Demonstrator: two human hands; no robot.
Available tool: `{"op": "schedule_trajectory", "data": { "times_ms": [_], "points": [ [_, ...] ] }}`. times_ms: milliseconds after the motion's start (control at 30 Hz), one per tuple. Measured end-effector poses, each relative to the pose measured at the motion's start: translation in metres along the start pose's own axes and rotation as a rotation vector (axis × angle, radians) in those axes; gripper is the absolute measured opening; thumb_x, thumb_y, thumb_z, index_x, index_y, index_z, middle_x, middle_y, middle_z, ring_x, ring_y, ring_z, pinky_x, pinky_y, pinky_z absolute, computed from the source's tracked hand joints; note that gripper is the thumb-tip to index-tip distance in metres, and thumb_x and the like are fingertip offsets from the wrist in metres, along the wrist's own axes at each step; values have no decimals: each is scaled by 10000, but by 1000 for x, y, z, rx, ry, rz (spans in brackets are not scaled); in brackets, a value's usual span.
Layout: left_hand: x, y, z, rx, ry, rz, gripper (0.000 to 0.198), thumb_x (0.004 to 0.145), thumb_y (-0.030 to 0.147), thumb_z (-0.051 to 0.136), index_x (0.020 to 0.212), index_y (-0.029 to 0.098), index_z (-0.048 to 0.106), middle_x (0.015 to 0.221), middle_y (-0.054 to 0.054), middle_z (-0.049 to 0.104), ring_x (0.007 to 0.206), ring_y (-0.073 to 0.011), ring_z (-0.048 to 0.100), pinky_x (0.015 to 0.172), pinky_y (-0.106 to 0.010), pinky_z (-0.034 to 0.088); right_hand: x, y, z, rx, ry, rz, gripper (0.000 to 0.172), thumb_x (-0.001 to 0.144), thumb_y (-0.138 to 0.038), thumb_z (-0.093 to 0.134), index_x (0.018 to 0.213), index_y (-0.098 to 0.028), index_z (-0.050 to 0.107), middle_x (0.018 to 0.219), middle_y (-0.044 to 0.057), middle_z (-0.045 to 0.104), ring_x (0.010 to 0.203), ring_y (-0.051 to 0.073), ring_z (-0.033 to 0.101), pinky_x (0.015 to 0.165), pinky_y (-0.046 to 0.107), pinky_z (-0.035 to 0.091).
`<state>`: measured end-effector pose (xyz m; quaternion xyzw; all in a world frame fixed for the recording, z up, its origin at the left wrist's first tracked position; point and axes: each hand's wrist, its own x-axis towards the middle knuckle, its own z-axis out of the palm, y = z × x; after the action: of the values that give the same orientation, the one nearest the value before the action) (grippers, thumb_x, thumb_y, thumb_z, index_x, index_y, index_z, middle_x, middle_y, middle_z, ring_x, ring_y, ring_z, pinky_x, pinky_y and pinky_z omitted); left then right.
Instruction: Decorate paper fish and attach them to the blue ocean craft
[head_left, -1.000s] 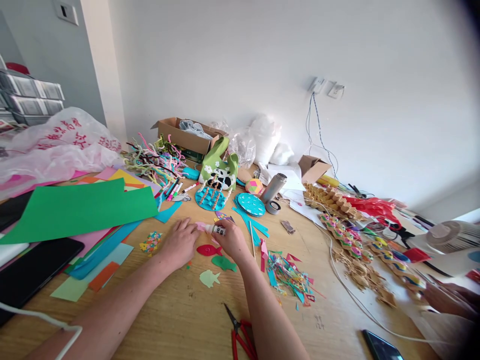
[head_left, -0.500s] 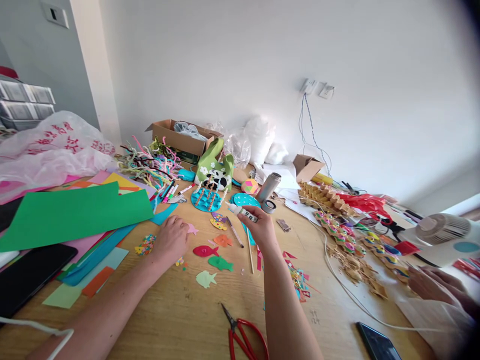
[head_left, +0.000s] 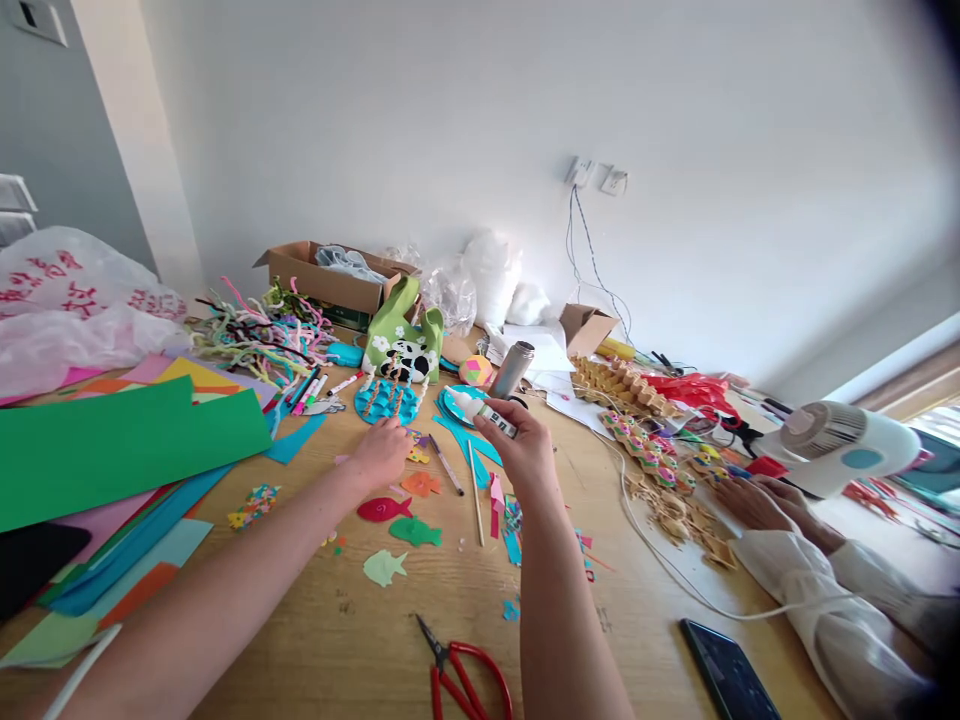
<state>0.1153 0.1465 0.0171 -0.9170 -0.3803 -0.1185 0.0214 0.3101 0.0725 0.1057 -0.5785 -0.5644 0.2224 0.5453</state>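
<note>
Head camera puts my right hand [head_left: 523,440] closed around a small white bottle [head_left: 501,418], tilted, its pale end pointing up and leftward. That end sits in front of a blue disc with white marks [head_left: 447,405], just beyond the hand. My left hand [head_left: 381,455] reaches forward with the fingers bent, fingertips at the near edge of a blue bumpy piece [head_left: 386,402]; I cannot tell whether they pinch anything or touch it.

Between my hands lie a slim pen [head_left: 447,464] and an orange fish cutout [head_left: 421,484]. Nearer me than the left hand are a red fish [head_left: 384,509], a green fish [head_left: 415,531] and a pale green fish [head_left: 385,568]. Red-handled scissors [head_left: 459,668] rest between my forearms.

Left of my left hand is a patch of colourful bits [head_left: 253,506], then green sheets [head_left: 135,440] farther out. Beyond my right hand, a metal flask [head_left: 513,368] leans; well to its right, another person's hands [head_left: 772,505] rest near a white fan [head_left: 862,450].
</note>
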Motion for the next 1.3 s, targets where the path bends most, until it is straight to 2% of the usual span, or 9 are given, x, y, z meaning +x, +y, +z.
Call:
{"op": "schedule_trajectory", "data": {
  "times_ms": [267,400,700,833,933,1000,1067,1167,1300],
  "points": [
    [9,0,-2,121,-45,88,182,792,126,559,813,136,740,851,-153,716,1009,-300,580,901,-419,405,0,-1,0,102,-10,38,504,631,-530,789,971,-163,720,843,55,716,744,197,630,663,296,491],
    [8,2,-1,116,-32,89,215,806,94,529,819,135,740,892,-156,712,1013,-293,581,885,-415,418,0,0,0,99,-3,30,496,638,-529,786,969,-165,723,839,53,718,737,197,639,657,296,498],
    [-1,-4,-10,-19,17,-88,235,813,81,478,794,130,707,891,-134,704,992,-260,592,873,-362,439,0,-1,-1,53,22,10,486,642,-534,771,965,-173,732,832,53,726,729,197,637,649,302,504],
    [-7,-14,-14,-148,-72,-271,218,805,142,477,654,160,633,708,-55,673,707,-187,628,637,-275,438,2,0,-1,52,22,0,487,648,-527,767,979,-172,730,849,59,731,742,202,643,653,305,504],
    [-11,-24,-14,-210,-179,-336,218,802,173,467,625,173,594,488,18,556,439,-136,532,480,-242,364,1,-2,1,59,0,8,502,641,-534,774,981,-168,727,854,61,730,739,204,646,659,308,502],
    [-11,-28,-13,-217,-218,-353,220,794,184,476,596,180,572,416,32,498,385,-136,489,456,-245,349,1,-3,2,52,-9,8,504,640,-539,776,979,-169,726,846,61,729,738,206,646,657,308,499],
    [-10,-30,-14,-197,-223,-337,234,762,178,515,530,182,541,410,14,496,436,-158,518,498,-263,386,0,-4,2,50,-13,5,501,646,-540,775,982,-172,725,849,62,730,742,209,648,662,312,502],
    [-5,-28,-16,-144,-170,-257,241,731,138,552,493,177,555,579,-53,610,722,-219,613,699,-302,460,-1,-3,1,62,-22,2,494,655,-534,771,992,-176,723,865,65,734,753,214,654,673,320,513],
    [-4,-25,-17,-106,-100,-159,202,765,97,534,786,172,721,916,-95,677,1007,-247,580,904,-330,442,0,-2,-2,49,-18,-13,472,670,-514,762,996,-175,726,869,65,732,748,209,648,668,315,510]
  ]
}}
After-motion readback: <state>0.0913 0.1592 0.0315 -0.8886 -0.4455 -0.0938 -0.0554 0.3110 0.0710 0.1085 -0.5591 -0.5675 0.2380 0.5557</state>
